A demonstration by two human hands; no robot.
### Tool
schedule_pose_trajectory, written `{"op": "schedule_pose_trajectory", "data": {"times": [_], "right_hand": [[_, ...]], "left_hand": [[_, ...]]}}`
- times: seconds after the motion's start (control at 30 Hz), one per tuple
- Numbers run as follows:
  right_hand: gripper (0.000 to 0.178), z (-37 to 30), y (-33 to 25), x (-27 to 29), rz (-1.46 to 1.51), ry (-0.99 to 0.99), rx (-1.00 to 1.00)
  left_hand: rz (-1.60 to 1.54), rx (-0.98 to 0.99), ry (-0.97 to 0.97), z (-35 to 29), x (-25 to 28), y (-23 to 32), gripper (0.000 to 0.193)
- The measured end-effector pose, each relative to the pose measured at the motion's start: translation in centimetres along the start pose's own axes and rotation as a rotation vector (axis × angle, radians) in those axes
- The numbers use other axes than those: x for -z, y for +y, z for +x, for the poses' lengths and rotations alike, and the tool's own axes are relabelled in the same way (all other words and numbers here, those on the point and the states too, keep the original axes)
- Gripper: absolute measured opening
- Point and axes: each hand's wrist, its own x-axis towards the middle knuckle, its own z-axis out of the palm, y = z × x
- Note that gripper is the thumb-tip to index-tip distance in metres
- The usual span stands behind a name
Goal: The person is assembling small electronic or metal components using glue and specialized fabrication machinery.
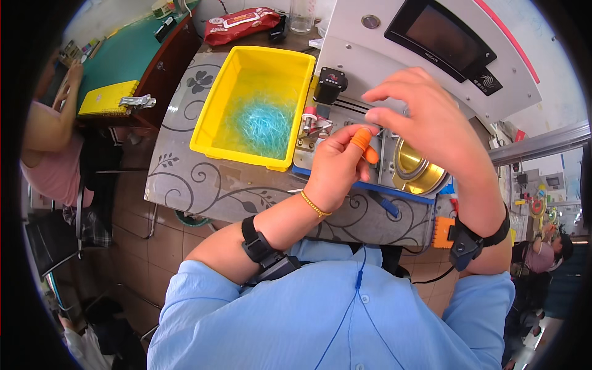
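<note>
My left hand (333, 165) is at the front edge of a bench machine (353, 117), with orange finger covers (362, 143) on its fingertips. Its thumb and fingers are pinched together; what lies between them, if anything, is too small to make out. Over the machine's right part hovers my right hand (425, 114), thumb and forefinger apart, with nothing visible in it. Below that hand sits a round gold-coloured disc part (419, 172). Left of my hands, a yellow plastic bin (213, 126) holds a loose heap of thin light-blue strands (265, 126).
A black motor block (330, 85) stands beside the bin, and a dark screen (435, 40) is set in the machine's panel. Behind the bin lie a red wipes pack (240, 26) and a clear glass (302, 15). A person (55, 142) sits at a green-topped desk (123, 55) on the left.
</note>
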Motion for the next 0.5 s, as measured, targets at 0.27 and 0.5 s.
{"op": "schedule_pose_trajectory", "data": {"times": [0.27, 0.5], "right_hand": [[0.013, 1.8, -1.1, 0.4, -0.035, -0.435, -0.075], [0.008, -4.2, -2.5, 0.6, -0.074, 0.127, 0.009]], "left_hand": [[0.381, -0.080, -0.013, -0.2, 0.0, 0.5, 0.024], [0.105, 0.233, -0.277, -2.2, 2.0, 1.8, 0.034]]}}
